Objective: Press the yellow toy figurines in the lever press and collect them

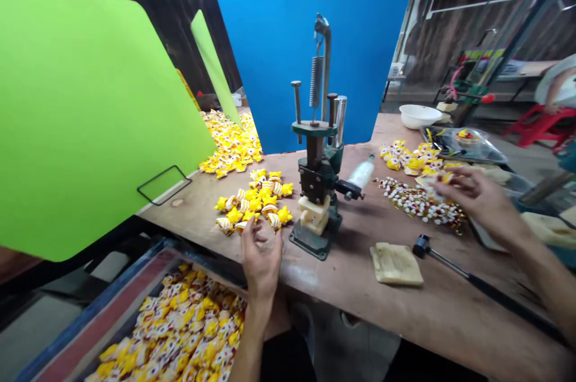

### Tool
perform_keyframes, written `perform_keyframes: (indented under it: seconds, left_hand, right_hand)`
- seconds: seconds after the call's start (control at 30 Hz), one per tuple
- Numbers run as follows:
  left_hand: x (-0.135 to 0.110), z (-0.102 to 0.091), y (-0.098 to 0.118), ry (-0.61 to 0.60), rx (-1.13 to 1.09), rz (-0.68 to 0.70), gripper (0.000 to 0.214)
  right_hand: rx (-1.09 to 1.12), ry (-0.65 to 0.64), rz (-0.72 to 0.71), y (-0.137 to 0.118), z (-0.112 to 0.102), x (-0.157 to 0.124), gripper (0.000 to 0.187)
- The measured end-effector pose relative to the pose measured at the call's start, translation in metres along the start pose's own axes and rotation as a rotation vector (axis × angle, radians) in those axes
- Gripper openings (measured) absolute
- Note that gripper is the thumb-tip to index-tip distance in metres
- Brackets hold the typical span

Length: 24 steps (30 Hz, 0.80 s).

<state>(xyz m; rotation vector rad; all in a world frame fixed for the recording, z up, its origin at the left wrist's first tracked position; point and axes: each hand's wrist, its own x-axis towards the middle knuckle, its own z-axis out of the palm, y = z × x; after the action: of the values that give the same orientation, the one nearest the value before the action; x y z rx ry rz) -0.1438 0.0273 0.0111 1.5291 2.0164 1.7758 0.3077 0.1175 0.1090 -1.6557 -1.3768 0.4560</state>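
Left hand, fingers parted with no hold visible, is at yellow figures, nine o'clock of the press; right hand, fingers curled, hold too blurred to tell, nears white-and-red pieces, three o'clock—single picks likely best.

Left grip at yellow figures, right grip on a blurred piece, green press between

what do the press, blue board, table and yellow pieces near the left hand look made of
Press: likely metal, with green paint and shiny bare parts.
Blue board: perhaps plastic; smooth, evenly coloured.
Table: probably wood; dull brown, with a knot-like mark.
Yellow pieces: seemingly moulded plastic; bright, repeated star shapes, slightly glossy.
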Motion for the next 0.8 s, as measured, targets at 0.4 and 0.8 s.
perform_keyframes:
  seconds: [0.4, 0.8]
  left_hand:
    - [-0.046, -0.001, 0.051, -0.264, -0.491, -0.266, 0.045]
    - [-0.030, 0.078, 0.036, -0.094, -0.371, -0.261, 0.051]
  right_hand:
    - [0.075, -0.574, -0.732, -0.078, 0.130, -0.157, 0.066]
    - [0.432, -0.412, -0.031, -0.020, 0.120, -0.073, 0.053]
